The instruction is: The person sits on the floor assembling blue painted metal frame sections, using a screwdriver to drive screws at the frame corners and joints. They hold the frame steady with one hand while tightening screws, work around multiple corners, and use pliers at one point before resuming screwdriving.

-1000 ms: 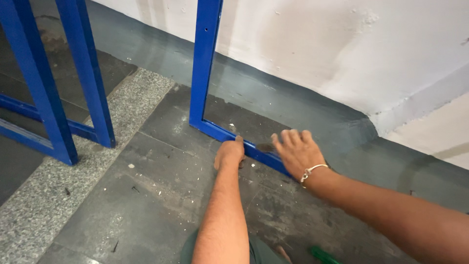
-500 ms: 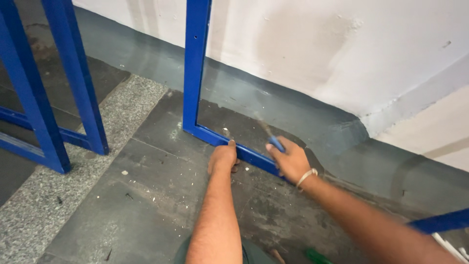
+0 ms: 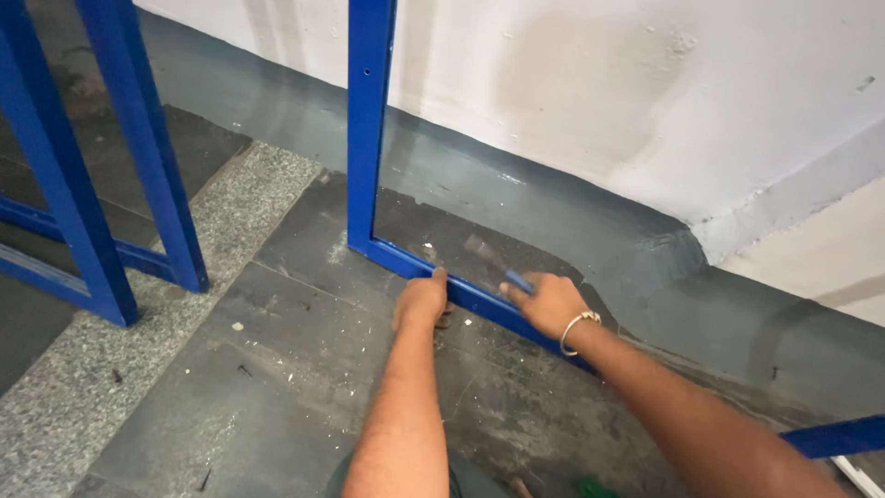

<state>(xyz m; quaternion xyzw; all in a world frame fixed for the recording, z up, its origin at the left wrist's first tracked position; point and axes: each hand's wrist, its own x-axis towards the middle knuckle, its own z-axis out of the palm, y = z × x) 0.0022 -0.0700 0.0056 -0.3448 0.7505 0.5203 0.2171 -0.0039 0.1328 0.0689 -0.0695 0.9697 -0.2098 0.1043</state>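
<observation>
Packages, labels, signs, screens: none visible anywhere around the hands; nothing of these kinds to list here.

- One cam only, head-worn, looks down and fwd over both forearms.
- Faces the white wall point(image 3: 599, 101) where it meets the dark floor point(image 3: 277, 369).
- Close range: left hand point(image 3: 420, 300) and right hand point(image 3: 550, 304) mid-frame, at arm's length.
- Blue frame point(image 3: 369, 138) runs off top edge.
- No 2nd view, so no overlap.
</observation>
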